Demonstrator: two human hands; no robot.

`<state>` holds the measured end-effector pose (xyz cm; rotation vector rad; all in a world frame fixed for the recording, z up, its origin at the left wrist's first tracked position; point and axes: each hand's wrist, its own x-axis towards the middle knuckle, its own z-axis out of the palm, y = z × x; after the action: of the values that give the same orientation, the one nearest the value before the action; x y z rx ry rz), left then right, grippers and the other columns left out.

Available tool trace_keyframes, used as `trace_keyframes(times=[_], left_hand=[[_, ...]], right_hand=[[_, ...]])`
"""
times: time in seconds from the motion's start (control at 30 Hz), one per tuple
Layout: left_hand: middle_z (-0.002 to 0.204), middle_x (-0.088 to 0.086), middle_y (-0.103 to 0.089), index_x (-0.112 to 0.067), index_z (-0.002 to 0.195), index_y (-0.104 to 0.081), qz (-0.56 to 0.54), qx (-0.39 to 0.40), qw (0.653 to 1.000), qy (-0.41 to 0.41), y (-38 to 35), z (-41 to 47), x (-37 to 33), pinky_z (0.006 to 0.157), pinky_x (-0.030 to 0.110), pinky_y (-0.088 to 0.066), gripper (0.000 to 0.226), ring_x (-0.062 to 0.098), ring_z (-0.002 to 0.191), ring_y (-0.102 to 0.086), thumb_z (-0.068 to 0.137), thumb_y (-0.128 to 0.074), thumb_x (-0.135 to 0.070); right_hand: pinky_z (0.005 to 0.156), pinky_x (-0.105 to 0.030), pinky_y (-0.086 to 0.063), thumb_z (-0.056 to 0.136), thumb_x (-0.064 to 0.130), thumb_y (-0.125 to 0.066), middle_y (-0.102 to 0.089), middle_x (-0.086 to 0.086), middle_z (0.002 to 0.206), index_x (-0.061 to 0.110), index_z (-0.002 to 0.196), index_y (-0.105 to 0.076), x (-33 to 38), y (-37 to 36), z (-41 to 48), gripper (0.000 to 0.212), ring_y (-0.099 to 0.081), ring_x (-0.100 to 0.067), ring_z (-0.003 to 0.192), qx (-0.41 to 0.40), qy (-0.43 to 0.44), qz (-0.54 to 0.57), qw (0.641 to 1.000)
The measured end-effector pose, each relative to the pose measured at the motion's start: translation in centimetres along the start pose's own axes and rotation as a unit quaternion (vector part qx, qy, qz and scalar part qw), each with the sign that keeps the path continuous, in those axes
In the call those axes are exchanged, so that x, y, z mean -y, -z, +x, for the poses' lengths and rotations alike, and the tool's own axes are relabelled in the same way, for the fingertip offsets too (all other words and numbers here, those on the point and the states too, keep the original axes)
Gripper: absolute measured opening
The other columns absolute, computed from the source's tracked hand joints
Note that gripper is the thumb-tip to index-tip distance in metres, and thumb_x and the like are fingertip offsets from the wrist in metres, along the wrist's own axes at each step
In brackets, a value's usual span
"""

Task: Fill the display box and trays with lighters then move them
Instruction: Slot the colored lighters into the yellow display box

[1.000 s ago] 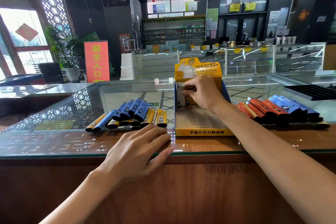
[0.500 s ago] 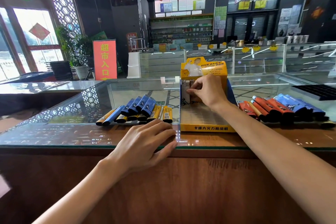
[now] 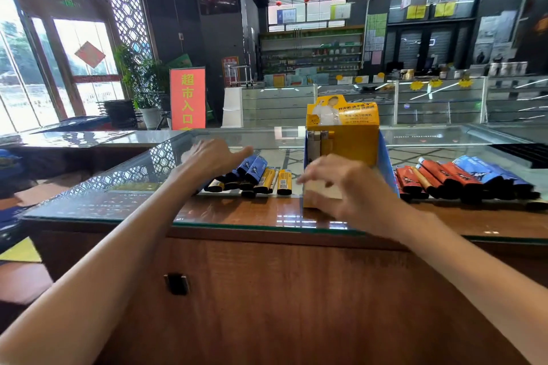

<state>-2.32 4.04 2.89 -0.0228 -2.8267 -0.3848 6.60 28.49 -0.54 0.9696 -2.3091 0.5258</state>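
Grip of left hand (image 3: 213, 157) apart over lighters (image 3: 256, 169), right hand (image 3: 341, 184) blurred, grip unclear, covering display box (image 3: 353, 142)

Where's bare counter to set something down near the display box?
Free: counter left of the left lighter pile; a narrow gap between that pile and the display box. Crowded: right of the box, red and blue lighters reach its wall.

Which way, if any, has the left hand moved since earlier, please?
Yes: the left hand went forward from the counter edge to the lighters left of the display box.
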Motion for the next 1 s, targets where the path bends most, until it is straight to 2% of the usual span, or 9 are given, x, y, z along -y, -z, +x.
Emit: trace_keyframes(times=[0.07, 0.17, 0.27, 0.37, 0.53, 0.67, 0.73, 0.83, 1.0], left_hand=[[0.08, 0.011, -0.059, -0.012, 0.06, -0.056, 0.029, 0.062, 0.998, 0.006, -0.5, 0.7, -1.1, 0.079, 0.034, -0.048, 0.067, 0.023, 0.071, -0.055, 0.081, -0.042, -0.073], [0.113, 0.015, -0.063, 0.0, 0.1, -0.062, 0.084, 0.094, 0.992, 0.004, -0.8, 1.2, -2.4, 0.087, 0.035, -0.046, 0.081, 0.029, 0.101, -0.059, 0.074, -0.051, -0.075], [0.118, 0.013, -0.06, 0.002, 0.114, -0.056, 0.115, 0.122, 0.986, 0.017, -0.4, 1.1, -3.3, 0.072, 0.03, -0.044, 0.083, 0.03, 0.097, -0.057, 0.073, -0.056, -0.07], [0.098, 0.01, -0.053, 0.001, 0.105, -0.057, 0.101, 0.141, 0.984, 0.034, 0.2, 0.9, -4.1, 0.062, 0.028, -0.04, 0.065, 0.025, 0.083, -0.051, 0.08, -0.061, -0.059], [0.104, 0.013, -0.052, 0.003, 0.123, -0.053, 0.119, 0.136, 0.983, 0.036, 0.3, 0.6, -5.6, 0.078, 0.029, -0.04, 0.06, 0.027, 0.094, -0.052, 0.091, -0.053, -0.048], [0.093, 0.014, -0.054, 0.0, 0.125, -0.055, 0.104, 0.131, 0.985, 0.03, 0.0, 0.5, -5.8, 0.081, 0.031, -0.041, 0.051, 0.027, 0.089, -0.05, 0.094, -0.05, -0.04], [0.1, 0.018, -0.063, 0.006, 0.115, -0.058, 0.076, 0.112, 0.991, 0.024, -0.4, 0.6, -5.6, 0.083, 0.034, -0.046, 0.047, 0.031, 0.098, -0.059, 0.089, -0.059, -0.034], [0.113, 0.016, -0.061, 0.004, 0.112, -0.055, 0.032, 0.082, 0.996, 0.018, -0.8, 0.7, -5.4, 0.083, 0.034, -0.048, 0.044, 0.03, 0.108, -0.058, 0.086, -0.064, -0.03], [0.081, 0.01, -0.051, -0.001, 0.102, -0.052, -0.043, 0.076, 0.996, -0.002, -1.0, 1.0, -4.4, 0.059, 0.027, -0.038, 0.03, 0.023, 0.072, -0.049, 0.089, -0.062, -0.026]], right_hand=[[0.085, -0.026, -0.05, 0.088, 0.026, -0.063, -0.062, 0.003, 0.108, 0.016, 0.108, -0.067, 1.1, -0.9, -1.8, 0.023, -0.057, -0.007, 0.1, 0.041, 0.022, 0.017, 0.999], [0.088, -0.026, -0.049, 0.09, 0.027, -0.059, -0.058, 0.007, 0.109, 0.018, 0.111, -0.065, 1.4, -1.7, -3.2, 0.023, -0.054, -0.005, 0.103, 0.064, 0.022, 0.033, 0.997], [0.088, -0.025, -0.048, 0.09, 0.027, -0.058, -0.059, 0.009, 0.108, 0.019, 0.109, -0.066, 1.1, -1.9, -3.5, 0.021, -0.053, -0.003, 0.104, 0.049, 0.009, 0.054, 0.997], [0.084, -0.027, -0.048, 0.092, 0.028, -0.056, -0.059, 0.01, 0.104, 0.02, 0.105, -0.067, 1.0, -2.1, -3.4, 0.019, -0.052, -0.003, 0.1, 0.033, -0.008, 0.056, 0.998], [0.079, -0.026, -0.047, 0.091, 0.026, -0.057, -0.06, 0.009, 0.097, 0.019, 0.099, -0.068, 1.5, -2.7, -3.0, 0.016, -0.051, -0.004, 0.093, 0.006, -0.033, 0.051, 0.998], [0.077, -0.022, -0.047, 0.089, 0.025, -0.059, -0.058, 0.009, 0.094, 0.018, 0.097, -0.068, 1.7, -2.8, -2.9, 0.014, -0.049, -0.003, 0.091, 0.003, -0.047, 0.058, 0.997], [0.077, -0.022, -0.047, 0.089, 0.025, -0.059, -0.058, 0.009, 0.094, 0.018, 0.098, -0.068, 1.7, -2.7, -2.9, 0.014, -0.049, -0.003, 0.091, 0.009, -0.047, 0.057, 0.997], [0.077, -0.023, -0.048, 0.09, 0.025, -0.058, -0.057, 0.009, 0.095, 0.018, 0.099, -0.067, 1.6, -2.7, -2.9, 0.015, -0.049, -0.003, 0.091, 0.013, -0.048, 0.056, 0.997], [0.078, -0.022, -0.047, 0.09, 0.025, -0.059, -0.056, 0.009, 0.097, 0.019, 0.101, -0.067, 1.5, -2.7, -2.9, 0.014, -0.049, -0.003, 0.092, 0.016, -0.045, 0.056, 0.997]])
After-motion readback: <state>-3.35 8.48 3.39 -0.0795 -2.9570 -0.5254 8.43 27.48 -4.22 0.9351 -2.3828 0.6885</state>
